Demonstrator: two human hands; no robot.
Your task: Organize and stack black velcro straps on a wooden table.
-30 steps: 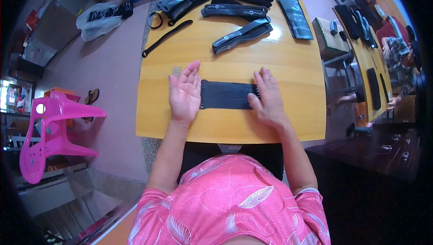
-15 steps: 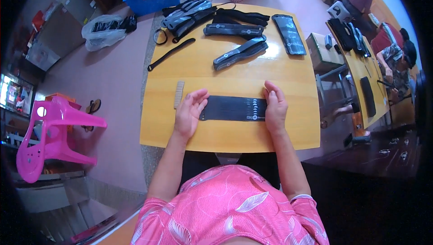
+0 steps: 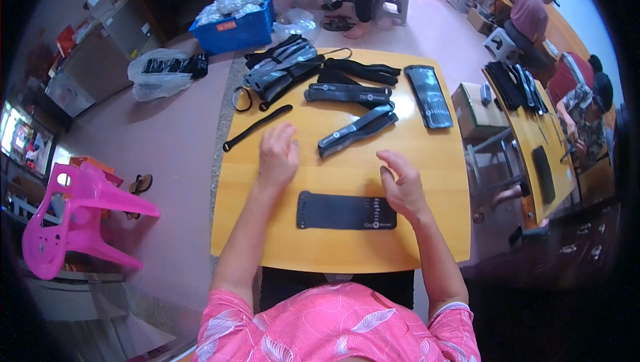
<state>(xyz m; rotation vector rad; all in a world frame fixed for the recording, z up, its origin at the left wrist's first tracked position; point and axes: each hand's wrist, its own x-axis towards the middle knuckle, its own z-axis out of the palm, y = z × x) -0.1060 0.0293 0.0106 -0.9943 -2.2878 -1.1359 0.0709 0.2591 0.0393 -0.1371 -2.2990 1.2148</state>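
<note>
A flat black band (image 3: 345,211) lies lengthwise near the front of the wooden table (image 3: 440,182). My left hand (image 3: 278,157) hovers open above the tabletop, beyond the band's left end. Just past the band's right end is my right hand (image 3: 400,185), fingers loosely curled, holding nothing. Neither hand touches the band. Farther out lie a folded black and grey piece (image 3: 358,130), a long black piece (image 3: 347,93), a thin black strap (image 3: 257,127) and a flat black pad (image 3: 428,96).
A heap of black and grey pieces (image 3: 283,69) sits at the table's far left corner. A pink plastic chair (image 3: 73,221) stands at the left, with a blue crate (image 3: 233,25) and a plastic bag (image 3: 163,72) on the floor beyond. Other people work at a table (image 3: 540,142) on the right.
Both hands have lifted off the black band and moved forward over the table. The band now lies free, stretched out flat.
</note>
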